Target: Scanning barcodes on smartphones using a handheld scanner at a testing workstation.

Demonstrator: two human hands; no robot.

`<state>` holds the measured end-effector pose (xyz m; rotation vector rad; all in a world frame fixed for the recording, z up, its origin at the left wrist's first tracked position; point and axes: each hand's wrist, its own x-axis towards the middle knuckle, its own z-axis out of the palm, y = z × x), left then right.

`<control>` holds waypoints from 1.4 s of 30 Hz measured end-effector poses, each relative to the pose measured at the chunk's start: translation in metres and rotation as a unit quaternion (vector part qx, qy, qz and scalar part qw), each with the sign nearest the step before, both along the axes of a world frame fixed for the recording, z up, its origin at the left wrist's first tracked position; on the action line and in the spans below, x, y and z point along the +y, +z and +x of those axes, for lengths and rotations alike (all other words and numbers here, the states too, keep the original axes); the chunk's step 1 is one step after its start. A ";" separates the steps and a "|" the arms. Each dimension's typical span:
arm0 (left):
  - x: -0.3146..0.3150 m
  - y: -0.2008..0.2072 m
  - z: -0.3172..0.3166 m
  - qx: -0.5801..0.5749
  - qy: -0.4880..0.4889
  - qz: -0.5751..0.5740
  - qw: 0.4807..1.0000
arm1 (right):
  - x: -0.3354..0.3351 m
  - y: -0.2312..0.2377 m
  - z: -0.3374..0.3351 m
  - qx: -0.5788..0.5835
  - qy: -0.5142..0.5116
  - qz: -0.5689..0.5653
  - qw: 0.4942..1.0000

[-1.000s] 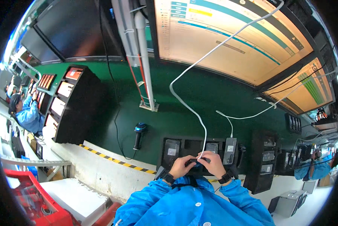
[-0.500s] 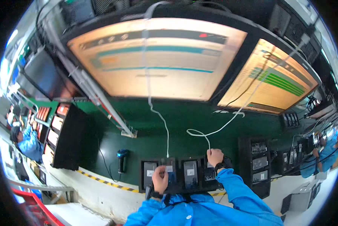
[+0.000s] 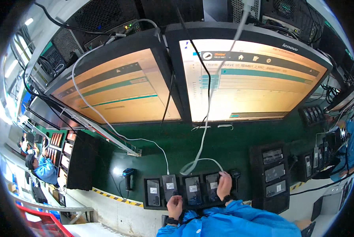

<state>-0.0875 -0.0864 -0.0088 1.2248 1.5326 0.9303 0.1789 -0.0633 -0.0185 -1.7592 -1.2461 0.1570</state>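
Several dark smartphones with white labels lie side by side in a black tray [image 3: 200,205] at the front edge of the green table. A white cable [image 3: 139,139] runs into the top end of the second smartphone [image 3: 169,184] from the left. My left hand [image 3: 175,206] is closed at that phone's lower end, its fingertips curled on it. My right hand [image 3: 225,185] is closed round the end of another white cable [image 3: 203,138], beside the rightmost smartphone [image 3: 212,186]. The plug of this cable is hidden by my fingers.
Two large monitors [image 3: 256,85] stand behind the tray, with cables hanging before them. A handheld scanner [image 3: 128,177] stands left of the tray, another dark scanner [image 3: 235,177] right. A second black tray [image 3: 269,201] of phones lies farther right. Co-workers in blue sit at both sides.
The view has swung right, toward the right monitor. My left hand has drawn down from over the second phone to its lower end. My right hand stays by the rightmost phone with the cable.
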 end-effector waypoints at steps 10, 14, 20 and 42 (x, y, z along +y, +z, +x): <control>0.036 0.013 0.008 -0.007 -0.065 0.023 0.998 | -0.048 -0.109 0.091 0.247 -0.182 -0.146 0.940; 0.037 0.000 -0.004 -0.057 -0.103 -0.021 0.993 | -0.041 -0.037 0.074 0.386 -0.054 -0.163 0.906; 0.025 -0.007 -0.017 -0.032 -0.144 -0.003 0.989 | -0.063 0.051 0.023 0.589 -0.027 -0.102 0.801; 0.008 -0.035 -0.034 -0.080 -0.238 -0.010 0.968 | -0.066 0.049 -0.075 0.613 0.085 -0.261 0.741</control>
